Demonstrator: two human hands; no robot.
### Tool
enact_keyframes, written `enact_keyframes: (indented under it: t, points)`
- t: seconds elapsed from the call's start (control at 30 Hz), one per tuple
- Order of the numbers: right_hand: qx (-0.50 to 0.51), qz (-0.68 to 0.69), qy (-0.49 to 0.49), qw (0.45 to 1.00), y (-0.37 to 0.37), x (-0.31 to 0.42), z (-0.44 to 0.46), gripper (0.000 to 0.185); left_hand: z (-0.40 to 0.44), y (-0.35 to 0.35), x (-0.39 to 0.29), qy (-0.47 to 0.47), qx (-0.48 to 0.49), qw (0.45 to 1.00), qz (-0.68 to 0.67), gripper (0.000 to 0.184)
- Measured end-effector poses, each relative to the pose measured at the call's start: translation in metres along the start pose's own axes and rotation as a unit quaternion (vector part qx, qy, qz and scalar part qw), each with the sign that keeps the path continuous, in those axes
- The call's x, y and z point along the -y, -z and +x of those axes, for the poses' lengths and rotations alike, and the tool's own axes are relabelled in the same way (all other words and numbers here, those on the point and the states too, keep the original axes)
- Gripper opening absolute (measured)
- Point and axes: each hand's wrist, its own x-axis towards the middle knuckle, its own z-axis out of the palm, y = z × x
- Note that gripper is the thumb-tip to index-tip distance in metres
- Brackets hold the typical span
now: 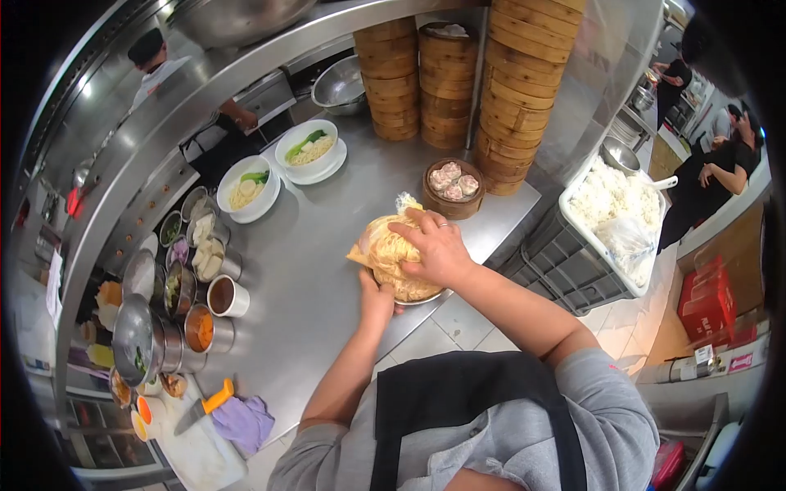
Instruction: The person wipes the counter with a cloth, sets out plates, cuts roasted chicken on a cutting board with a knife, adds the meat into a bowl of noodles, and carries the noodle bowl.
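Note:
A clear plastic bag of yellow, wrinkled food point(385, 254) sits in a shallow round metal dish point(426, 299) at the front edge of the steel counter. What the food is I cannot make out. My left hand point(377, 304) grips the dish and bag from the near left side, thumb up against the bag, with most fingers hidden below. Over the top and right of the bag lies my right hand point(440, 248), wearing a ring, its fingers curved and grasping the plastic. Just beyond stands a bamboo steamer point(453, 200) holding several pink-topped dumplings point(453, 180).
Two white noodle bowls point(249, 190) point(307, 152) stand at the back left. Tall bamboo steamer stacks point(524, 90) rise behind. Ingredient tubs point(198, 327), a knife point(205, 406) and a purple cloth point(244, 422) are at left. A rice bin point(610, 213) stands right. Other people work beyond.

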Motion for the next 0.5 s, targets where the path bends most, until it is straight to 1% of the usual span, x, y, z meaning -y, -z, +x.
enact_keyframes:
  t: [0.1, 0.13, 0.2, 0.23, 0.27, 0.3, 0.33, 0.37, 0.4, 0.47, 0.5]
  points:
    - [0.061, -0.017, 0.048, 0.997, 0.009, -0.002, -0.004, 0.071, -0.002, -0.002, 0.005, -0.016, -0.008, 1.0, -0.009, 0.056]
    - [0.054, -0.017, 0.045, 0.997, 0.011, -0.011, -0.005, 0.071, -0.003, -0.004, 0.0, -0.014, -0.019, 1.0, -0.016, 0.056]
    - [-0.007, 0.17, 0.067, 0.983, 0.011, -0.037, -0.012, 0.07, -0.004, -0.003, -0.002, 0.003, -0.014, 1.0, -0.018, 0.056]
    - [-0.071, 0.209, 0.052, 0.974, 0.011, -0.055, -0.013, 0.068, -0.002, -0.001, 0.001, 0.005, -0.009, 1.0, -0.019, 0.056]
    - [-0.098, 0.308, -0.074, 0.943, 0.01, -0.074, -0.018, 0.068, 0.0, -0.001, 0.002, 0.007, -0.005, 1.0, -0.021, 0.056]
    - [-0.122, 0.399, -0.198, 0.887, 0.007, -0.097, -0.025, 0.068, -0.001, -0.002, 0.001, 0.007, -0.01, 1.0, -0.024, 0.056]
    - [-0.112, 0.483, -0.28, 0.822, 0.001, -0.13, -0.027, 0.075, -0.003, -0.003, -0.001, 0.02, -0.006, 1.0, -0.017, 0.056]
    - [-0.072, 0.521, -0.375, 0.764, 0.009, -0.14, -0.026, 0.081, -0.002, -0.003, -0.003, 0.031, -0.003, 0.999, -0.009, 0.056]
    - [-0.073, 0.548, -0.39, 0.737, -0.006, -0.162, -0.023, 0.083, -0.001, -0.003, -0.005, 0.027, -0.008, 1.0, -0.009, 0.056]
    - [-0.08, 0.626, -0.417, 0.654, -0.014, -0.165, -0.004, 0.084, 0.001, -0.003, -0.005, 0.051, -0.022, 0.998, 0.042, 0.061]
    - [-0.062, 0.616, -0.414, 0.667, -0.022, -0.173, 0.012, 0.086, 0.003, -0.002, -0.003, 0.061, -0.021, 0.997, 0.041, 0.062]
